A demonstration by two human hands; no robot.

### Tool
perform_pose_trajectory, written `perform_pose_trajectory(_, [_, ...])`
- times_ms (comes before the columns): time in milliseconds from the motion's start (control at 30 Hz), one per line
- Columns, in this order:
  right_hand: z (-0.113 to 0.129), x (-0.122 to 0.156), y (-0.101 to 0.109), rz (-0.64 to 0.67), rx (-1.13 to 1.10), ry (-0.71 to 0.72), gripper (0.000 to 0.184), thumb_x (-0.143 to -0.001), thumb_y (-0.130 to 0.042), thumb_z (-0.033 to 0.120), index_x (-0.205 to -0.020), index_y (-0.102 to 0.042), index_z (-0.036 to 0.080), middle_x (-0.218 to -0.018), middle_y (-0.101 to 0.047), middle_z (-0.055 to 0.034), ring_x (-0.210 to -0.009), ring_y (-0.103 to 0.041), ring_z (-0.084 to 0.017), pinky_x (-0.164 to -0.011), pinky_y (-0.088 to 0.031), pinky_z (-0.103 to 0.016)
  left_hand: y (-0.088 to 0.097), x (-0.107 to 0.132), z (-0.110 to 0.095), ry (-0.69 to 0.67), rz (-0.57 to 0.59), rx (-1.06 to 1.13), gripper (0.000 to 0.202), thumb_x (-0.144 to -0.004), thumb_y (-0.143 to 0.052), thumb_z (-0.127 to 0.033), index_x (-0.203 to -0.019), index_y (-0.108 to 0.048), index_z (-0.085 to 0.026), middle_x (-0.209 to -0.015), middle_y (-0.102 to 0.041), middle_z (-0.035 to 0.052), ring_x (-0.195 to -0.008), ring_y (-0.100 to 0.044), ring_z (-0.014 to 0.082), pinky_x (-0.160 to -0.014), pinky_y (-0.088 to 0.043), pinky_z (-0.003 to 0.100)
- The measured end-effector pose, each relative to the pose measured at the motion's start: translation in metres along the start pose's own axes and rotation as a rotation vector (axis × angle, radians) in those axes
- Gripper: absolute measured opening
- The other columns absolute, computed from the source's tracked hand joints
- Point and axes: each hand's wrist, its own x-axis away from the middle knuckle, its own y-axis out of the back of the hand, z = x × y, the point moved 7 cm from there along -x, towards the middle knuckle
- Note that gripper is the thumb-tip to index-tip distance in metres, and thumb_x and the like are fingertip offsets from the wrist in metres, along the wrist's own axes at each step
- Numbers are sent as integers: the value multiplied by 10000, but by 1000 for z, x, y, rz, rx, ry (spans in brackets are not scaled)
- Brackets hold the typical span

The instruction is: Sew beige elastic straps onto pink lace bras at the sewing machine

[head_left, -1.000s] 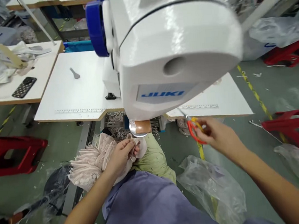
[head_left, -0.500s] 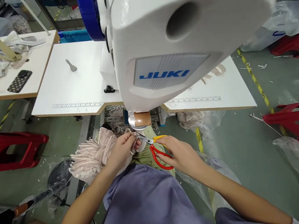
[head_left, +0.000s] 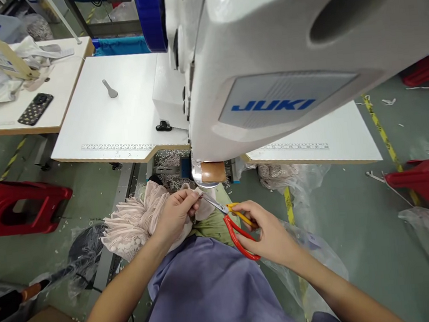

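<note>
My left hand [head_left: 176, 217] is closed, pinching a bunch of pale pink lace fabric [head_left: 135, 225] just below the head of a white JUKI sewing machine [head_left: 266, 61]. My right hand [head_left: 268, 234] grips scissors with red and yellow handles [head_left: 237, 226]. Their metal blades point left and meet the fabric at my left fingertips. Under both hands lie a green cloth [head_left: 216, 223] and my lap in blue-violet fabric [head_left: 211, 291].
The white sewing table [head_left: 120, 119] carries a small grey tool [head_left: 109, 89]. A side table at the left holds a phone [head_left: 35, 108] and cloth. Red plastic stools [head_left: 19, 205] stand on the left and on the right [head_left: 423, 185]. Clear plastic bags [head_left: 313, 257] lie on the green floor.
My right hand has brought the scissors from the right, near the table edge, over to the lace in my left hand. The view has shifted closer under the machine head.
</note>
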Motion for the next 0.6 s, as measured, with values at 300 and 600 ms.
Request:
perform_pose_trajectory(300, [3, -23, -7, 44, 49, -9, 346, -850, -641, 323, -1188, -600, 262, -1071, -658, -43, -797, -617, -204, -695, -495, -337, 6, 3, -15, -152, -36, -373, 308, -892, -592, -424, -750, -620, -152, -691, -613, 11, -618, -514, 116, -600, -404, 236])
perform_pose_trajectory(600, [1, -12, 4, 28, 49, -40, 280, -909, -592, 358, -1169, -657, 278, -1032, -691, -38, -696, -617, -183, -629, -496, -321, 5, 7, -20, -195, -98, -447, 351, -915, -586, -405, -661, -561, -165, -641, -536, -16, -619, -465, 110, -600, -353, 236])
